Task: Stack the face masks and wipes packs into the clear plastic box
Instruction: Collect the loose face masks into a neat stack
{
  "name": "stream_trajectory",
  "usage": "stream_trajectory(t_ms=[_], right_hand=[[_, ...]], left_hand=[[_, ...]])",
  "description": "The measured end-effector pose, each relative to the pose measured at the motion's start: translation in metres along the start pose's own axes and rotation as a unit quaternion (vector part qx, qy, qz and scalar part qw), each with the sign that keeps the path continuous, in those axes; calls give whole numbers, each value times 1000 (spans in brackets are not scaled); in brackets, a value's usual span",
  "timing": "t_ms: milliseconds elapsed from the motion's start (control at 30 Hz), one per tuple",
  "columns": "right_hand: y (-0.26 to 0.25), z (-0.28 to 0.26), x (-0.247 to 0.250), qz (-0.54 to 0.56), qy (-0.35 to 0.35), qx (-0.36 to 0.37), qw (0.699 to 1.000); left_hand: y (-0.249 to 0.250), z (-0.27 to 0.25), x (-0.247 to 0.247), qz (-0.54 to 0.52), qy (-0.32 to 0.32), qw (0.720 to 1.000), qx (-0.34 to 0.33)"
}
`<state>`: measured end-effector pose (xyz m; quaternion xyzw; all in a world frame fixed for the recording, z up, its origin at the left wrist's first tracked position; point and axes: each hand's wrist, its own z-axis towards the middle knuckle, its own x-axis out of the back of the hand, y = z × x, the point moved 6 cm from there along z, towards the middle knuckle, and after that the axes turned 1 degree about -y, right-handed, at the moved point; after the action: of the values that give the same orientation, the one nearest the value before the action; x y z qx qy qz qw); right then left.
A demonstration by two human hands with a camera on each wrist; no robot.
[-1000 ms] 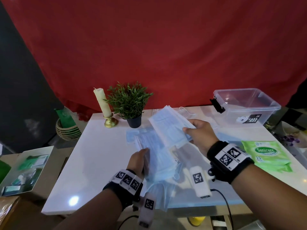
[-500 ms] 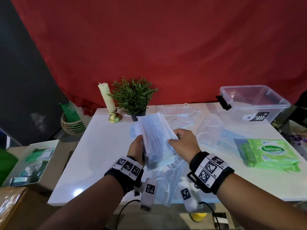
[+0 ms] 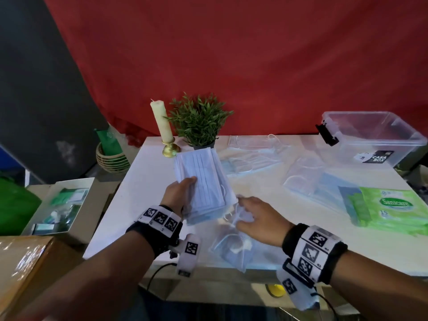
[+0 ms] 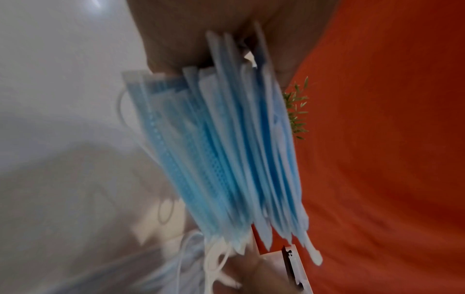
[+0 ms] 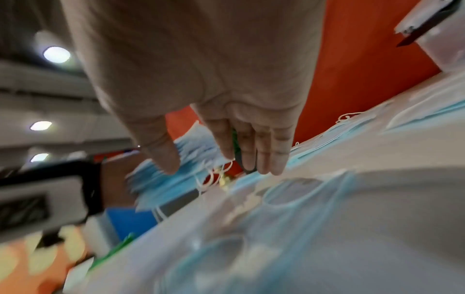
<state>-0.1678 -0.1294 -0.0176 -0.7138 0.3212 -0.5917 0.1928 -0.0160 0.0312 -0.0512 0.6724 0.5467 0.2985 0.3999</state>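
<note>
My left hand (image 3: 179, 191) grips a stack of blue face masks (image 3: 201, 181) above the white table (image 3: 143, 181), thumb on top; the left wrist view shows the mask stack (image 4: 226, 149) edge-on, pinched at its upper end. My right hand (image 3: 250, 216) hovers with straight fingers just right of the stack's near end, over white ear loops and loose masks in a clear bag (image 3: 231, 249). The right wrist view shows its fingers (image 5: 251, 147) straight, holding nothing. The clear plastic box (image 3: 370, 137) stands at the back right. A green wipes pack (image 3: 391, 209) lies at the right.
More bagged masks (image 3: 252, 158) and another clear bag of masks (image 3: 308, 181) lie across the table's middle. A candle (image 3: 162, 123) on a brass holder and a potted plant (image 3: 199, 121) stand at the back. A tray of items (image 3: 60, 205) sits left of the table.
My right hand let go of the mask stack and dropped toward the loose masks near the front edge. The left hand now holds the whole stack alone.
</note>
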Motion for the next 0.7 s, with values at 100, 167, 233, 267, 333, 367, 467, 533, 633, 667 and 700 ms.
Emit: stream_trajectory(t_ms=[100, 167, 233, 267, 333, 367, 467, 533, 633, 667, 700], right_hand=[[7, -19, -37, -207, -71, 75, 973], [21, -25, -60, -289, -106, 77, 948], [33, -27, -75, -326, -101, 80, 937], [38, -26, -82, -336, -93, 75, 934], [44, -22, -90, -368, -69, 83, 924], [47, -21, -94, -386, -61, 100, 915], [48, -21, -93, -409, -47, 163, 897], [39, -22, -79, -401, -28, 200, 894], [24, -23, -67, -385, -6, 230, 894], [23, -21, -66, -381, -1, 240, 893], [23, -20, -65, -373, -2, 233, 898]], left_hand=[[-2, 1, 12, -5, -1, 1000, 8], [-5, 0, 15, -9, -1, 1000, 9], [-8, 0, 17, -6, -1, 1000, 11], [-11, 1, 18, -3, -2, 1000, 14], [-16, 3, 17, 8, -9, 1000, 20], [-17, 4, 17, 16, -12, 1000, 19], [-20, 9, 15, 29, -16, 999, 18], [-20, 11, 13, 33, -19, 999, 20], [-19, 15, 9, 45, -32, 998, 22], [-19, 16, 7, 50, -33, 998, 18], [-19, 17, 6, 55, -33, 998, 18]])
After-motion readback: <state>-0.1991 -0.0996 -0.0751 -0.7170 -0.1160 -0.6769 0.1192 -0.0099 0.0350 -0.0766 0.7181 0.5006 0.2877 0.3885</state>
